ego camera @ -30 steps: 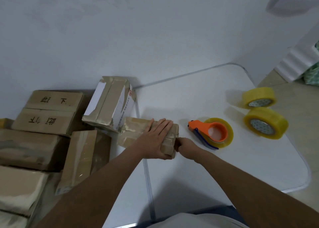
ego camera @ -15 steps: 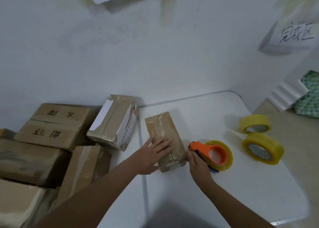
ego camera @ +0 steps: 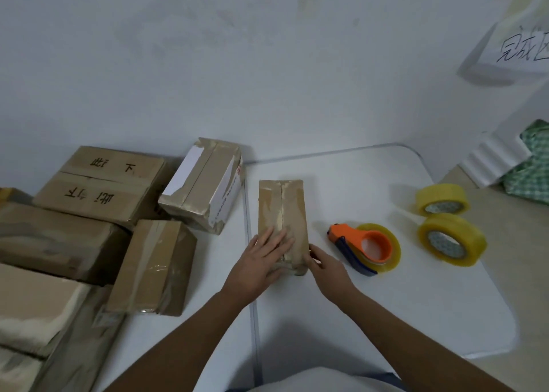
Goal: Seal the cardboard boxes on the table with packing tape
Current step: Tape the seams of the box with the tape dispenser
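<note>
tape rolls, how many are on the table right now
3. One sits in the orange dispenser just right of the right hand. Two loose yellow rolls lie near the table's right edge: far roll and near roll. None looks hidden.

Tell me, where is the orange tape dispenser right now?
In the head view the orange tape dispenser lies on the white table, right of centre, just beyond the right hand, between the small box and two loose yellow tape rolls.

Dim, cool, even light over my desk [ego camera: 371, 317], soft shadows left of the tape rolls [ego camera: 451, 238], faint sheen on taped cardboard, wide-angle bending at the edges, my fingers [ego camera: 276, 238] slightly soft, wall sign [ego camera: 517, 47] blurred at right
</note>
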A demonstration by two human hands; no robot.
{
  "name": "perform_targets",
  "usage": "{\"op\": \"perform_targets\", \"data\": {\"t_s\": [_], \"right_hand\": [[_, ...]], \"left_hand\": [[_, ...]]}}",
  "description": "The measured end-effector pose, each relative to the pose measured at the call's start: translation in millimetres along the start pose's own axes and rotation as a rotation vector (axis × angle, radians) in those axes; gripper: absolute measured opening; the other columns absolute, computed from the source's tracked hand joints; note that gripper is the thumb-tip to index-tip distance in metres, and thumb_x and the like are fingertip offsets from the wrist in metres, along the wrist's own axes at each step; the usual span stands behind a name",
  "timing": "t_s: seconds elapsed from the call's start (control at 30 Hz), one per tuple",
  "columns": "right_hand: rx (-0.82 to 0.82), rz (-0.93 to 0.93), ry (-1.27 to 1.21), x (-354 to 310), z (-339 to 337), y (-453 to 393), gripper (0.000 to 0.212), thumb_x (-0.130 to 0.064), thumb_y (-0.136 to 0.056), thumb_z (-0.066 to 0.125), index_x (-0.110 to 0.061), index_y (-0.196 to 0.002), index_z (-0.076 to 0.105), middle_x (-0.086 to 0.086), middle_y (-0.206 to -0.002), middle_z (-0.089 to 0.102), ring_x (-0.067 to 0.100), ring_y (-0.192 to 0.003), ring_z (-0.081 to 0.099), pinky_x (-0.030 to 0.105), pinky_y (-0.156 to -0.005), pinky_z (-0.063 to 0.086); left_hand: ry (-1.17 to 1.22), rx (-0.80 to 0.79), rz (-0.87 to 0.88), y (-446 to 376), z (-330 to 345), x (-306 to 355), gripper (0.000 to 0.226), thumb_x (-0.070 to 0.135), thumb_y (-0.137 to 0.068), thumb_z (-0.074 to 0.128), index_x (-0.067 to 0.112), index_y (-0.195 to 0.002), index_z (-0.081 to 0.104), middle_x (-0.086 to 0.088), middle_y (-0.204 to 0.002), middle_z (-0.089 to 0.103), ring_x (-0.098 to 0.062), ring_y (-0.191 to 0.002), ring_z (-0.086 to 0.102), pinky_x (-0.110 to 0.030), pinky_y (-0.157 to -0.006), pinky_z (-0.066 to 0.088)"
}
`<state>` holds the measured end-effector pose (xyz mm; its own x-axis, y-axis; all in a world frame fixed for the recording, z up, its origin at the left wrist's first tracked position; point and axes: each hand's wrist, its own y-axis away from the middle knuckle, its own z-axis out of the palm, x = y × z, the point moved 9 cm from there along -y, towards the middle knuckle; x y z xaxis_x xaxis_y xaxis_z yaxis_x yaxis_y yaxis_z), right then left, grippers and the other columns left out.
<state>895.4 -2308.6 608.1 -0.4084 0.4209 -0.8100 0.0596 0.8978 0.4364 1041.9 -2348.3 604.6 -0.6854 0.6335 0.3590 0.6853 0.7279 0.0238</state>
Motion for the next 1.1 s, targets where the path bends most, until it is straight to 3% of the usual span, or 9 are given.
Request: {"op": "perform_targets", "data": {"t_s": [0.13,0.23,0.3,0.43,0.57,0.73,0.87,1.0,1.1], "right_hand": [[-0.022,0.000,0.038,10.4,-9.4,-5.8,0.036,-0.028,-0.102,0.047,-0.023,-0.137,0.053,-0.004,-0.121,0.066,0.008,-0.102,0.063,0.023,-0.089,0.050],[0.023,0.050,0.074,28.6,-26.1,-5.5,0.032,-0.027,-0.102,0.048,-0.023,-0.132,0.056,-0.001,-0.116,0.066,0.010,-0.102,0.061,0.021,-0.078,0.046],[0.084,0.078,0.112,44.3,-44.6,-6.0,0.029,-0.024,-0.101,0.049,-0.021,-0.129,0.059,-0.001,-0.113,0.065,0.010,-0.096,0.059,0.018,-0.070,0.041],[0.238,0.024,0.273,64.6,-87.8,-14.5,0.024,-0.010,-0.098,0.050,-0.012,-0.118,0.063,0.003,-0.102,0.062,0.019,-0.091,0.058,0.032,-0.075,0.043],[0.270,0.059,0.410,89.1,-108.2,-28.9,0.028,-0.010,-0.094,0.059,0.000,-0.120,0.058,0.017,-0.116,0.059,0.035,-0.107,0.053,0.042,-0.088,0.043],[0.108,0.085,0.571,107.6,-97.2,-47.3,0.045,-0.036,-0.092,0.063,-0.006,-0.122,0.050,0.010,-0.110,0.058,0.025,-0.096,0.058,0.031,-0.074,0.041],[0.041,0.107,0.691,115.0,-94.3,-56.5,0.043,-0.039,-0.091,0.062,-0.008,-0.115,0.044,0.011,-0.104,0.054,0.026,-0.085,0.059,0.037,-0.067,0.047],[0.016,0.119,0.738,117.3,-95.1,-58.8,0.048,-0.041,-0.094,0.057,-0.006,-0.122,0.040,0.013,-0.111,0.053,0.030,-0.092,0.059,0.041,-0.072,0.050],[0.080,0.068,0.738,103.8,-105.5,-47.4,0.031,-0.037,-0.098,0.051,-0.010,-0.110,0.041,0.005,-0.096,0.054,0.023,-0.077,0.055,0.036,-0.060,0.043]], "left_hand": [[-0.060,0.026,-0.047,-7.3,11.1,0.8,0.059,0.045,-0.102,0.026,0.032,-0.158,0.013,0.010,-0.165,0.013,-0.018,-0.153,0.004,-0.047,-0.120,0.022],[-0.047,0.045,-0.083,-13.9,15.1,5.1,0.058,0.043,-0.102,0.028,0.032,-0.157,0.014,0.010,-0.164,0.017,-0.019,-0.153,0.011,-0.049,-0.118,0.027],[-0.006,0.042,-0.097,-19.7,13.1,9.5,0.058,0.047,-0.102,0.030,0.032,-0.157,0.016,0.011,-0.164,0.015,-0.017,-0.153,0.006,-0.047,-0.120,0.022],[0.003,0.022,-0.077,-23.5,3.5,17.0,0.062,0.050,-0.102,0.031,0.031,-0.158,0.013,0.014,-0.166,0.004,-0.012,-0.153,-0.006,-0.036,-0.124,0.001],[-0.168,0.068,-0.043,-17.5,3.9,18.5,0.054,0.031,-0.104,0.035,0.022,-0.156,0.023,0.005,-0.163,0.025,-0.018,-0.152,0.015,-0.037,-0.122,0.009],[-0.159,0.141,-0.060,-19.7,5.7,27.3,0.086,-0.008,-0.082,0.068,0.017,-0.155,0.030,0.002,-0.161,0.029,-0.021,-0.151,0.019,-0.039,-0.123,0.010],[-0.196,0.111,-0.066,-18.3,5.1,26.9,0.081,-0.001,-0.089,0.063,0.018,-0.157,0.025,0.003,-0.163,0.024,-0.020,-0.153,0.013,-0.040,-0.123,0.010],[-0.248,0.101,-0.048,-15.8,2.8,28.9,0.060,0.029,-0.104,0.041,0.019,-0.158,0.019,0.002,-0.165,0.017,-0.019,-0.153,0.008,-0.042,-0.122,0.014],[-0.246,0.093,-0.052,-16.4,3.0,27.0,0.061,0.025,-0.105,0.045,0.020,-0.159,0.018,0.003,-0.166,0.015,-0.018,-0.154,0.006,-0.042,-0.122,0.014]]}}
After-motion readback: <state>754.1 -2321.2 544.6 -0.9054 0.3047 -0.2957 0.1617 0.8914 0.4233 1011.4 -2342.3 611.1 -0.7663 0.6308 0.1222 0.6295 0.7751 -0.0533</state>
